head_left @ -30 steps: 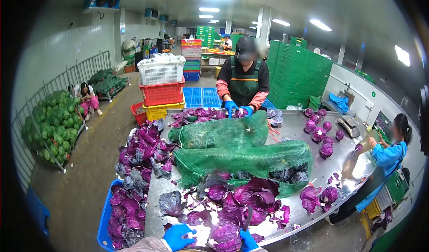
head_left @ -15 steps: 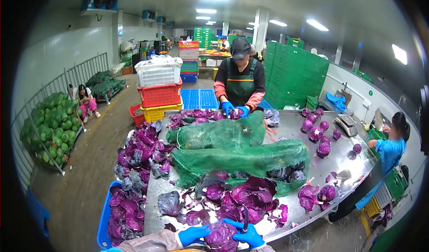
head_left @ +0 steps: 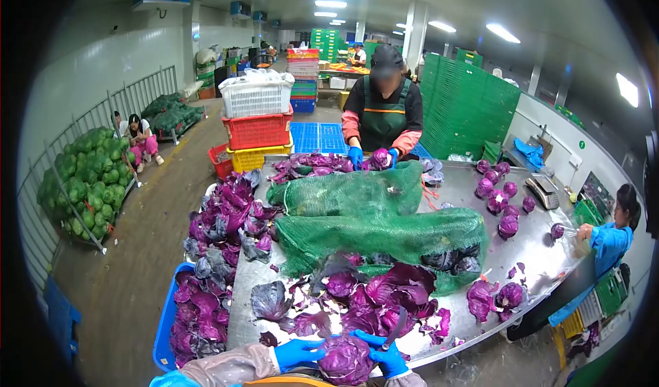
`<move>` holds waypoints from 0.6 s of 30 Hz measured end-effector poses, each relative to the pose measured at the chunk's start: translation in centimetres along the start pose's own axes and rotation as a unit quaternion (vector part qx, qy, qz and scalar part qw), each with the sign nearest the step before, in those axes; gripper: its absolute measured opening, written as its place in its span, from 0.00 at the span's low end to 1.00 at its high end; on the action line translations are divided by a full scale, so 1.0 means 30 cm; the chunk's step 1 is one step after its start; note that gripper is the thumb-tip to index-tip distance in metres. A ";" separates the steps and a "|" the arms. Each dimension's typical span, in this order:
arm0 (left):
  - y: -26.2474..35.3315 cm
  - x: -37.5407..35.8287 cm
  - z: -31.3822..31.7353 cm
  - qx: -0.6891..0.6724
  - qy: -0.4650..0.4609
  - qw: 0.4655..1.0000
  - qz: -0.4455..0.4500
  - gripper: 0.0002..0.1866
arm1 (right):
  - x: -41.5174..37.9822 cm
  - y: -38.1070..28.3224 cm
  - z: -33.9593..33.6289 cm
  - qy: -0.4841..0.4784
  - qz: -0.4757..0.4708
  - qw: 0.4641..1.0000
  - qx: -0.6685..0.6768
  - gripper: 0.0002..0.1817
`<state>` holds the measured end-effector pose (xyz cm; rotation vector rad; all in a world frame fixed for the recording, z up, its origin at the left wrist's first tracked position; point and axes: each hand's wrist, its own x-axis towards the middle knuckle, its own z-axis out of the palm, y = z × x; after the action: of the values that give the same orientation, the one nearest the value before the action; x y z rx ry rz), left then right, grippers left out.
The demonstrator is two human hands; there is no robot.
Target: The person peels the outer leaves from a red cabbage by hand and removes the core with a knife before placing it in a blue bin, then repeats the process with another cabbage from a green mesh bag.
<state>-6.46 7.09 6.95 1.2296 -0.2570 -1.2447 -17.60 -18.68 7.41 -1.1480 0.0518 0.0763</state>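
Observation:
A trimmed red cabbage sits between my two blue-gloved hands at the table's near edge. My left hand grips its left side. My right hand is at its right side and also holds a knife, whose dark blade points up and leans right. Just beyond lie loose purple leaves and pale scraps on the metal table. Behind them, green mesh sacks stretch across the table, the nearer one with dark cabbages inside at its right end.
A blue bin of leaves stands at the left. Across the table, a co-worker in an apron handles a cabbage. Several trimmed cabbages and a scale lie at the right, near another person in blue. Stacked crates stand behind.
The knife blade has tipped from nearly upright to leaning right. My hands stay on the cabbage. The whole view has shifted slightly. The co-worker's gloved hands have moved apart.

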 end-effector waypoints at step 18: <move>-0.019 0.046 -0.031 0.431 0.303 0.834 0.165 0.54 | 0.083 0.241 0.036 0.140 -0.039 0.971 -0.191 0.19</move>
<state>-5.59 6.59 5.52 2.1738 -0.5639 -0.3458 -15.74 -14.65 1.08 -1.5380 0.2504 -0.1533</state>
